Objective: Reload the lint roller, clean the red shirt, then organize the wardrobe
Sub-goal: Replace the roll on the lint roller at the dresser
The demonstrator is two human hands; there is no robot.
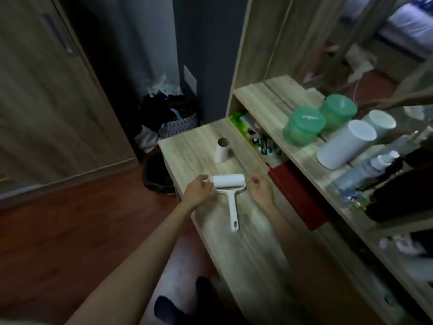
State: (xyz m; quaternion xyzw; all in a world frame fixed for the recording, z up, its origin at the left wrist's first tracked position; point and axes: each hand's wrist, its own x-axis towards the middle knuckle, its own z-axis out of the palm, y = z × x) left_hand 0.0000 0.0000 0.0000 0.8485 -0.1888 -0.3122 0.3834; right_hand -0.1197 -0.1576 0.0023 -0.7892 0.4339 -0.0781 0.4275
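Two bare forearms reach over a desk of pale wood-grain laminate, long and narrow.
- Left hand: near the desk's left edge, fingers curled, pinching the left end of the roller's roll.
- Right hand: fingers curled inward, nothing seen in them, just beside the roll's right end with a small gap.
- Roller: white plastic, T-shaped, lying flat on the desk between the hands, smooth white roll across, slim handle pointing toward the person.
- Bare desk top lies beyond the roll.
- Tube: hollow, white outside, upright, well apart from the roller.
- Red item: flat, at the desk's right edge under the shelf; kind unclear.
- Shelf: same laminate; a green translucent jar and a white cylinder before a mirror.
- Basket: patterned, heaped with dark cloth, on the floor past the desk's far end.
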